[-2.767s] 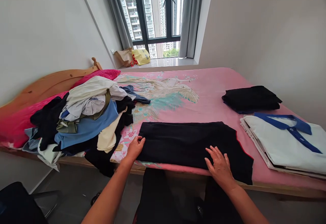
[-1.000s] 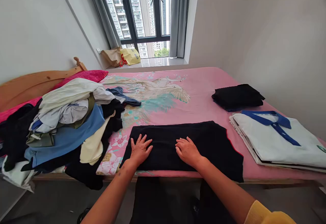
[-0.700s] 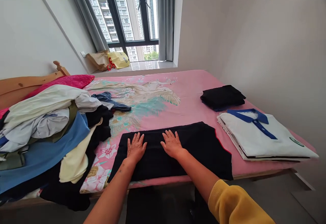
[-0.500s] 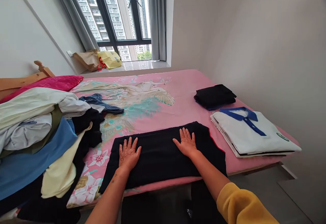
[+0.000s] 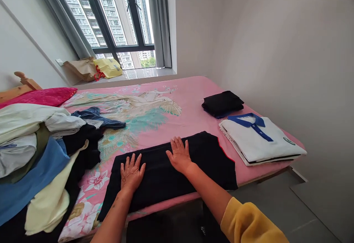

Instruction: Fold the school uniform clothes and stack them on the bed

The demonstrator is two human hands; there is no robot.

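Right hand (image 5: 181, 158) has shifted toward 9 o'clock, nearer left hand (image 5: 132, 174), both splayed, gripping nothing, apparently smoothing the black garment (image 5: 163, 180).

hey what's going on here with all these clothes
A person's left hand and right hand lie flat on a black garment laid along the near edge of a pink bed. A loose heap of clothes lies to the left. On the right, a white shirt with a blue collar tops a folded stack, and folded black clothes sit behind it.
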